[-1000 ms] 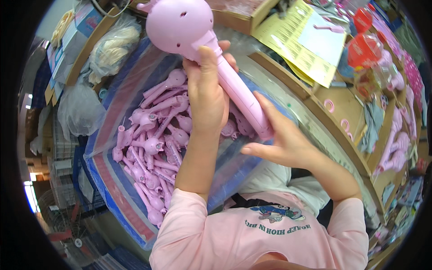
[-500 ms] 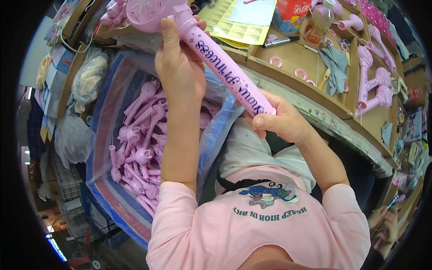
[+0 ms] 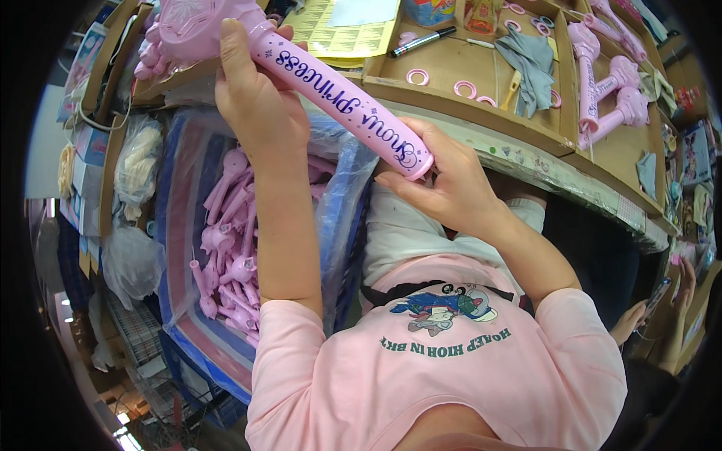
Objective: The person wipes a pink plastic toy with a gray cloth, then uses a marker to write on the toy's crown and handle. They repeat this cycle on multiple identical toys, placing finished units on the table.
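A pink toy wand (image 3: 331, 86) with dark lettering slants from upper left toward the middle, its wide snowflake-patterned head partly cut off by the upper edge. My left hand (image 3: 259, 98) is closed round the neck just below that head, thumb on the near side. At the handle's lower end, my right hand (image 3: 459, 180) cups the tip loosely between fingers and thumb; the thumb sits off the printed face. Below my left forearm, a blue-and-red striped bag (image 3: 177, 248) lined with clear plastic holds many similar pink wands (image 3: 233, 263).
Cardboard trays (image 3: 444, 105) on the bench hold pink rings (image 3: 465, 89), a black marker (image 3: 423, 41), a grey cloth (image 3: 526, 68) and more wands (image 3: 620, 113). A yellow printed sheet (image 3: 338, 34) lies behind the wand. At far right are another person's hands (image 3: 632, 322).
The wand and both hands have shifted left and slightly up in view. The handle has rolled, turning its lettering more fully into sight. My right thumb has slid off the handle's face.
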A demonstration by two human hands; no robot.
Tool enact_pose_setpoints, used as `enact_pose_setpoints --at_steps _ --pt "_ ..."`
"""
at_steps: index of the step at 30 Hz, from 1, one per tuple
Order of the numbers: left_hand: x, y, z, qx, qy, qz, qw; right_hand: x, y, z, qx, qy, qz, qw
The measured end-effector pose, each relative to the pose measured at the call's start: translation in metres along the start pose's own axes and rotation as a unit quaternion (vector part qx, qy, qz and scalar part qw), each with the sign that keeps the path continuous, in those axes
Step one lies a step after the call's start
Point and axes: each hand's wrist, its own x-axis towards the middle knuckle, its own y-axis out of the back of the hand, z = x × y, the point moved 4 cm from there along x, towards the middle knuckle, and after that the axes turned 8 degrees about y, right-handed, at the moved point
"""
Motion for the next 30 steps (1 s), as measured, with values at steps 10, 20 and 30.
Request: enact_pose_setpoints --at_steps 10,20,30 --pt "-0.008 -0.03 -0.01 0.098 -0.012 -0.024 0.995 -0.004 0.009 0.01 0.047 -0.013 0.0 0.999" --pt "-0.014 0.025 0.009 0.231 -0.105 -0.091 0.963 0.022 0.229 0.06 0.131 -0.054 0.293 0.945" --pt "-0.07 0.201 0.022 0.312 0.021 0.098 0.945 -0.017 0.391 0.21 -0.062 -0.315 0.217 0.922"
